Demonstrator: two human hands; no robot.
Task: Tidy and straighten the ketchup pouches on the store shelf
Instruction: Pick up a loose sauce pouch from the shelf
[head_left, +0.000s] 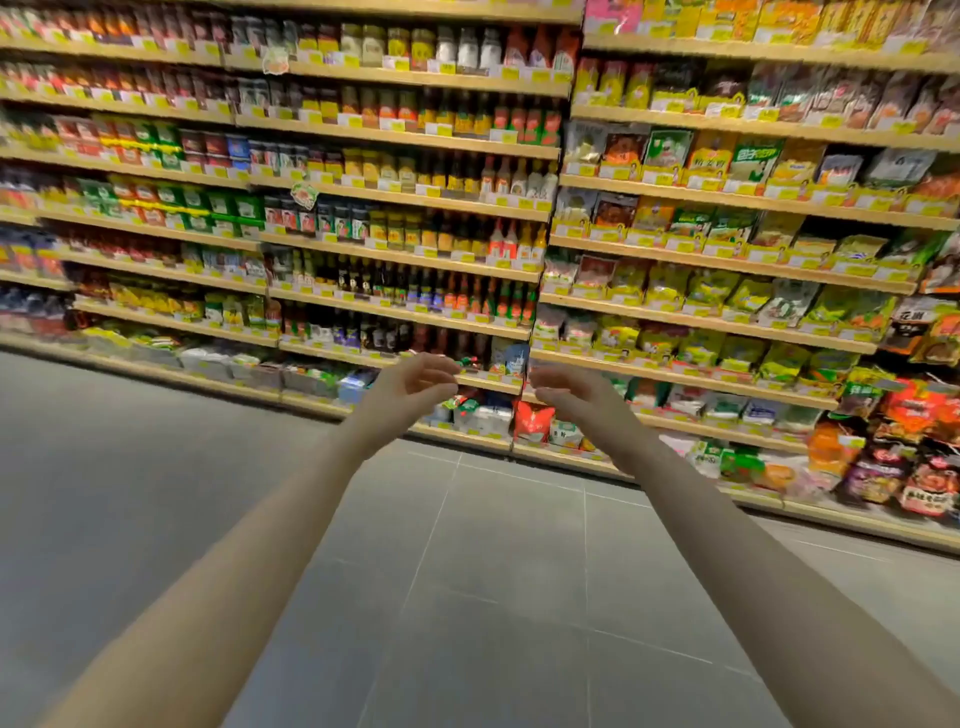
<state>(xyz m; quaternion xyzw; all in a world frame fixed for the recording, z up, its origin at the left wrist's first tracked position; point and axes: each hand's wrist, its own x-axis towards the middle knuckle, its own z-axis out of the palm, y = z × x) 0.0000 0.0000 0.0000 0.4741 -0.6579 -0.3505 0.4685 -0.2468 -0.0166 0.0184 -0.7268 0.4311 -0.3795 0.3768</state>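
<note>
Hands reach out empty, left hand (415, 382) and right hand (574, 387), each grip loosely apart. Red-and-green pouches (465, 402) sit just beyond on a low shelf (488, 385). Better to step closer first.

Wooden shelves (395, 137) with yellow price tags are packed with bottles (467, 179) and jars (395, 228) in the middle, pouches (727, 296) at right, boxes (171, 200) at left, all set over grey floor tiles (493, 571).
</note>
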